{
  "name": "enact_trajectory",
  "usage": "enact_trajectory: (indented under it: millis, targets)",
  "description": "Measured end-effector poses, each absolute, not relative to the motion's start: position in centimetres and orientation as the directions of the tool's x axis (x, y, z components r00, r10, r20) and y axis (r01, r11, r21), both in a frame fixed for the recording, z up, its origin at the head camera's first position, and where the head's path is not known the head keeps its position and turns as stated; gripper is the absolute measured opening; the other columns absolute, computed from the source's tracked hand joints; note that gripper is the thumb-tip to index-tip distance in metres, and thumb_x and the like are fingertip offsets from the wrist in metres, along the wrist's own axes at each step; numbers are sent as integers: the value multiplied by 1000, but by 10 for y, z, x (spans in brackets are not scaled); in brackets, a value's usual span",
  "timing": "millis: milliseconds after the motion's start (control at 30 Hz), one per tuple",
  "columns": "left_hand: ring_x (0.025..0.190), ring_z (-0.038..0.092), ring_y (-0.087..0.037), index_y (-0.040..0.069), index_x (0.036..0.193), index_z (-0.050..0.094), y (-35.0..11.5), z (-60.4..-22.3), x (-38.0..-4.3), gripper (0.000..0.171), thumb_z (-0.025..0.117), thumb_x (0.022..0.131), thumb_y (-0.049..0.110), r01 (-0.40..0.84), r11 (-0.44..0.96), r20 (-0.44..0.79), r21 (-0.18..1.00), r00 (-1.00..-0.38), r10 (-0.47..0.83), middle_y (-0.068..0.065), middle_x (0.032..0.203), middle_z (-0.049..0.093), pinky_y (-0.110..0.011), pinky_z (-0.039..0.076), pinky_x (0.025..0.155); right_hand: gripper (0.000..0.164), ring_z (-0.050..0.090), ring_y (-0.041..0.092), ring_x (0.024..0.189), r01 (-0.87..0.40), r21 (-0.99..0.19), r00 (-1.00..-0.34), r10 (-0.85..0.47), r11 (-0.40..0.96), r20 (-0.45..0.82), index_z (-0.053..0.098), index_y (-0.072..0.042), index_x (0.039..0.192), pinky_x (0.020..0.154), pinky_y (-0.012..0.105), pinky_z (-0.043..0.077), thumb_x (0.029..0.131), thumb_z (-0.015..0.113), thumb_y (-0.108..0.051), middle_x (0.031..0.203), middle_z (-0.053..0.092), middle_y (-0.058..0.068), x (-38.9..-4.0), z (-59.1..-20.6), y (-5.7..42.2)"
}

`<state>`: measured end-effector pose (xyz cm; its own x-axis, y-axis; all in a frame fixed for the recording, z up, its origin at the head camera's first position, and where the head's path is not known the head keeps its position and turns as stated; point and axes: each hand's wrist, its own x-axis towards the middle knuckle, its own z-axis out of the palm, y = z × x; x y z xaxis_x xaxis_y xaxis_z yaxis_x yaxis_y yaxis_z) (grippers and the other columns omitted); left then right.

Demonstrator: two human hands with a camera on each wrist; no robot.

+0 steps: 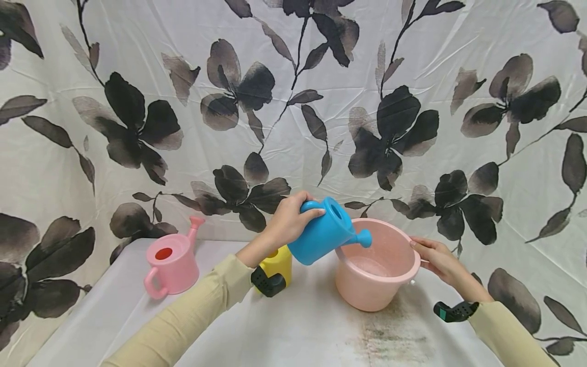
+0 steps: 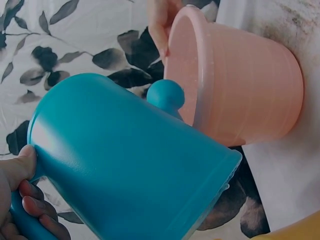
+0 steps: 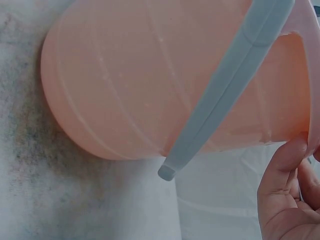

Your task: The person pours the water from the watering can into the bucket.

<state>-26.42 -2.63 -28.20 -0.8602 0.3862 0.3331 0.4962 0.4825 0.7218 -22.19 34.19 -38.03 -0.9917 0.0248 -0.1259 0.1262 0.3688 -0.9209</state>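
Note:
A blue watering can (image 1: 321, 232) is held up by its handle in my left hand (image 1: 293, 216). It tilts to the right, with its round spout head (image 1: 364, 238) over the near left rim of a pink bucket (image 1: 371, 290). In the left wrist view the fingers (image 2: 37, 205) curl round the can's handle (image 2: 27, 220). My right hand (image 1: 440, 260) pinches the bucket's right rim between thumb and fingers, as the right wrist view shows close up. A grey bucket handle (image 3: 225, 95) hangs down along the bucket's side.
A pink watering can (image 1: 176, 265) stands at the left of the white table (image 1: 312, 331). Behind my left forearm is a yellow watering can (image 1: 282, 265), partly covered. Dark stains (image 1: 394, 339) mark the cloth in front of the bucket. A floral curtain (image 1: 293, 127) hangs behind the table.

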Motion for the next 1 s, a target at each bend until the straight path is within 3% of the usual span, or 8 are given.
enact_trajectory:
  millis: [433, 767, 1000]
  targets:
    - [101, 65, -28, 7, 108, 60, -26, -283, -263, 26, 63, 93, 28, 499, 480, 340, 721, -859, 382, -12, 110, 67, -45, 54, 86, 67, 56, -10, 91, 133, -915, -991, 32, 380, -131, 24, 14, 144, 86, 22, 54, 102, 45, -33, 139, 47, 23, -221, -380, 341]
    - [100, 64, -27, 7, 109, 61, -26, -281, -262, 26, 63, 93, 27, 502, 476, 345, 722, -858, 382, -12, 109, 66, -45, 54, 86, 66, 56, -9, 90, 135, -922, -991, 41, 364, -129, 24, 14, 144, 84, 22, 54, 101, 47, -32, 131, 54, 13, -220, -379, 339]
    - [99, 64, -27, 7, 108, 60, -26, -280, -261, 26, 63, 93, 27, 504, 474, 344, 722, -856, 387, -12, 109, 66, -44, 54, 86, 67, 56, -10, 91, 133, -919, -991, 35, 371, -129, 24, 14, 145, 84, 22, 54, 102, 46, -32, 136, 51, 18, -220, -378, 339]
